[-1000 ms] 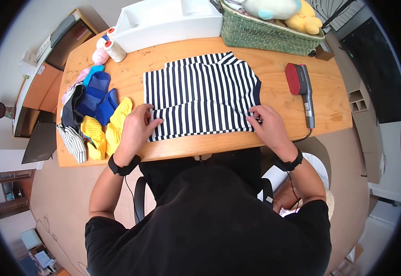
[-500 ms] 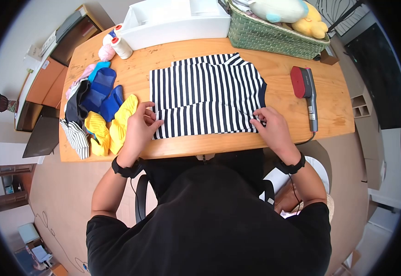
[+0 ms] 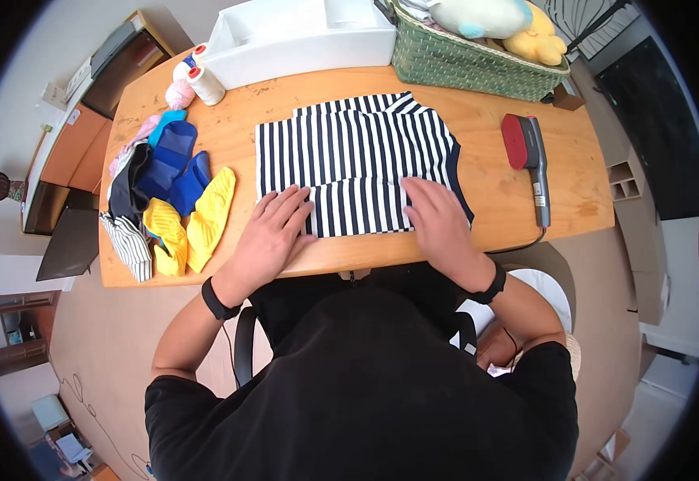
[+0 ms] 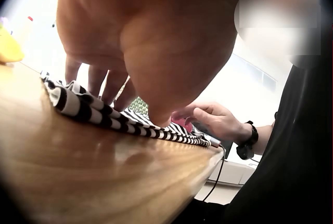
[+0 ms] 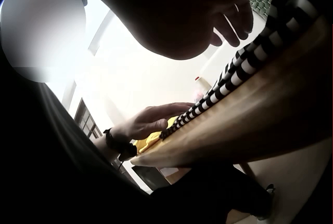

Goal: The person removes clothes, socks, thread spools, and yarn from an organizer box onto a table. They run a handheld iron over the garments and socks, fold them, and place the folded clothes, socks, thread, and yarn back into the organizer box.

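A black-and-white striped garment lies folded on the wooden table, its lower edge close to the table's front edge. On its lower left part rests the left hand, fingers extended over the cloth. The right hand lies over the lower right part with its fingers pointing inward. In the left wrist view, the fingertips of the left hand meet the striped cloth. The right wrist view shows the right hand above the striped cloth, its fingers hanging down.
Blue, yellow and dark clothes are heaped at the left. Thread spools stand behind them. A white box and a green basket with plush toys line the back. A red-and-grey corded handheld appliance lies right.
Both hands have moved inward from the garment's lower corners. Their pinching fingers have released the edges and spread out over the cloth. The garment's lower right corner now shows its dark trim.
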### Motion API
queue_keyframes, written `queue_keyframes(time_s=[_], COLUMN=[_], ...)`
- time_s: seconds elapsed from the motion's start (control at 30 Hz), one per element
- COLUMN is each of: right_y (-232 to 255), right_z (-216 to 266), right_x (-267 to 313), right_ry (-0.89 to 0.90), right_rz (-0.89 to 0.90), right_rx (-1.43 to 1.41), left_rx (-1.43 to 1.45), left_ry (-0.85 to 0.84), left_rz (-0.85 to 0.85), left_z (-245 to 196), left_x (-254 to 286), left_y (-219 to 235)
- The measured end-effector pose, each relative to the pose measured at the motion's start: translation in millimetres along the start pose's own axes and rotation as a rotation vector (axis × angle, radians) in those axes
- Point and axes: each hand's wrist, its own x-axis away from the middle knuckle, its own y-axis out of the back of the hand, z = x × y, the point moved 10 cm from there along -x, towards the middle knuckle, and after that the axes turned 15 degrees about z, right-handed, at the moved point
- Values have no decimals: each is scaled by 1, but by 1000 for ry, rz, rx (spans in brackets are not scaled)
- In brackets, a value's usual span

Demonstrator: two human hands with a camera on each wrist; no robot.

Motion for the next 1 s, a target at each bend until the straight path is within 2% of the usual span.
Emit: queue_keyframes(time_s=[0.03,0.1,0.17,0.23,0.27,0.33,0.37,0.43,0.5,0.6,0.67,0.73,0.8,0.83,0.9,0.93,1.0], right_y=[-1,-4,1,-11,-13,-35,-34,-43,-36,-26,-17,22,53,51,45,39,22], right_z=[-3,-19,-12,10,12,-2,-4,-12,-14,-21,-42,-75,-101,-121,-154,-165,-190], right_x=[0,0,0,8,14,19,24,34,41,48,48,31,-16,-39,-90,-114,-146], right_ry=[-3,-82,-59,171,167,8,1,12,17,8,6,-38,-197,-262,-325,-328,-355], right_rz=[0,-9,-9,46,46,270,269,431,420,422,383,42,12,30,77,110,147], right_rx=[3,-41,-1,150,151,131,130,169,174,145,107,-52,-81,-112,-95,-51,-88], left_rx=[2,62,59,45,25,-62,-89,-76,-71,-48,-29,46,114,129,178,175,187], left_ry=[-4,-124,-184,-373,-367,-350,-374,-361,-350,-253,-212,-95,90,191,363,361,432], left_rz=[-1,-21,15,85,138,220,203,225,241,304,263,126,-38,-102,-49,-59,71], left_z=[-1,-18,-35,-62,-65,-63,-59,-50,-43,-18,14,52,109,140,185,192,209], left_x=[-9,-32,-59,-74,-79,-86,-85,-81,-69,-44,-33,-36,-61,-76,-102,-111,-127], left_y=[4,19,24,8,-7,-35,-39,-42,-35,-31,-19,8,38,46,43,43,33])
